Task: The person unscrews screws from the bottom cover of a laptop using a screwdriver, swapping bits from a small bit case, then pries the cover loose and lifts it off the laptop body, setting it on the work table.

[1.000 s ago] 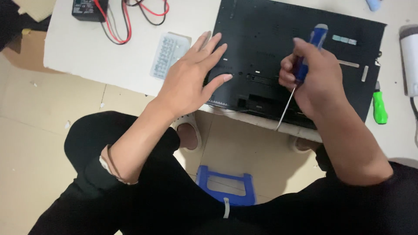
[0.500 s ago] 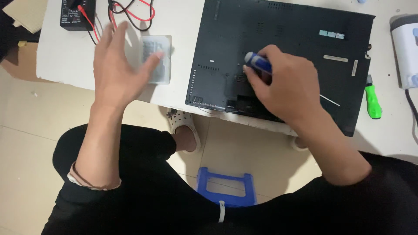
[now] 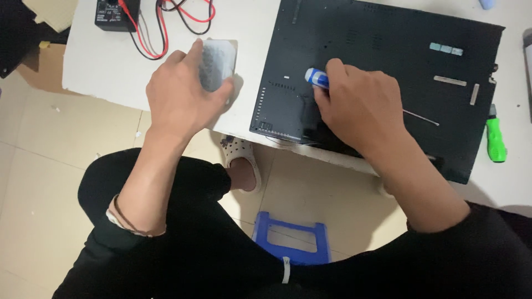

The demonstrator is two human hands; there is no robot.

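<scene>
**Both hands down on the desk, one on a small tray, one on a screwdriver**

Our left hand [image 3: 180, 91] is clenched on a small clear plastic tray [image 3: 218, 63], thumb on its near edge and fingers over its left side; what the tray holds is too blurred for us to tell. Our right hand [image 3: 360, 105] is wrapped around a blue-handled screwdriver [image 3: 317, 77], whose handle end pokes out at ten o'clock of the fist while the thin shaft runs out toward four o'clock. That hand rests on a large black panel [image 3: 388, 50], lying flat on the white desk [image 3: 260, 33]. The tray sits just beside the panel, at its nine o'clock side. At eleven o'clock of the left hand stands a black meter [image 3: 113, 14] with red and black leads [image 3: 166, 27]. A green-handled screwdriver [image 3: 495, 141] lies at the panel's three o'clock edge. Below the desk edge, a blue stool [image 3: 291, 241] stands on the floor.
</scene>
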